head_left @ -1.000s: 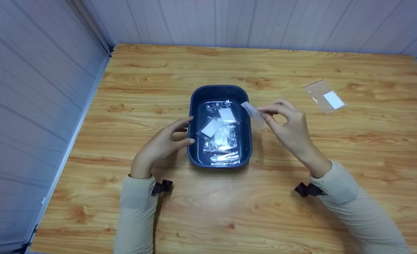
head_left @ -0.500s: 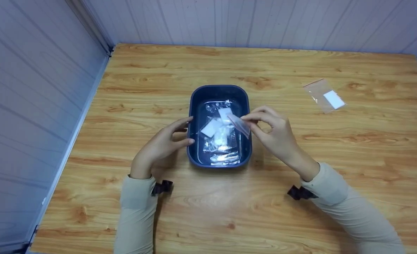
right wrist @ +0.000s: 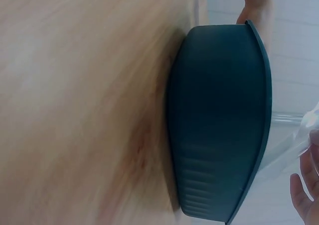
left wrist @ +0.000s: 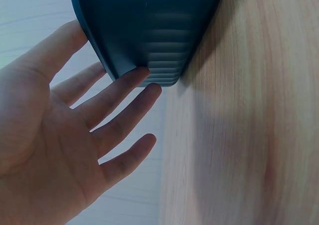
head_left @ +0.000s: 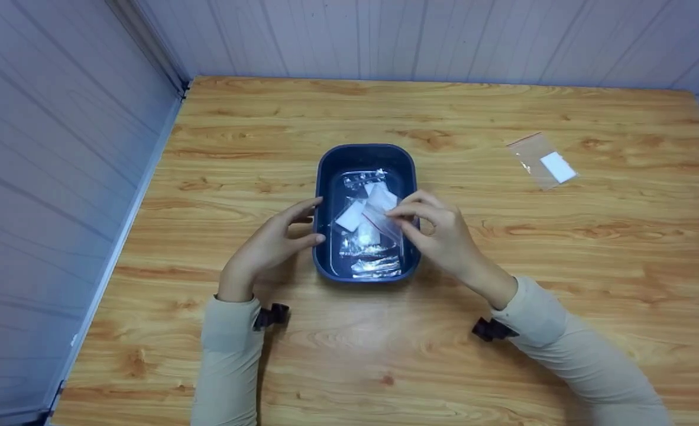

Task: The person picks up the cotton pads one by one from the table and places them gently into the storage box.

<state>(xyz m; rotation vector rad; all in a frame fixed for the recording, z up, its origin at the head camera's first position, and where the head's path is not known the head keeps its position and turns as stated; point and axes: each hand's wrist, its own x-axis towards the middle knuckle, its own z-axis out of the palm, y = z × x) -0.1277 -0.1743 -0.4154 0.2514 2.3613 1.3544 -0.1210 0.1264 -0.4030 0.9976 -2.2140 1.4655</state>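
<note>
A dark blue plastic bin (head_left: pixel 366 157) stands on the table with several clear bags inside, some showing white cards (head_left: pixel 350 216). My right hand (head_left: pixel 438 234) pinches a small clear zip-lock bag (head_left: pixel 383 227) with a red seal line, over the bin's right side. In the right wrist view that bag (right wrist: pixel 281 158) hangs above the rim, and only some fingertips of the hand show. My left hand (head_left: pixel 267 248) touches the bin's left side, its fingers loosely straight. The left wrist view has the thumb at the rim and fingertips along the outer wall (left wrist: pixel 124 31).
Another zip-lock bag (head_left: pixel 542 161) with a white card lies flat on the wood-grain table (head_left: pixel 361 367) at the right. Pale panel walls (head_left: pixel 337 41) border the table at the back and left. A dark wrist camera (head_left: pixel 271 316) sits on each sleeve.
My right hand has moved left from beside the bin to above its inside, carrying the zip-lock bag along. The left hand and the bin have stayed in place.
</note>
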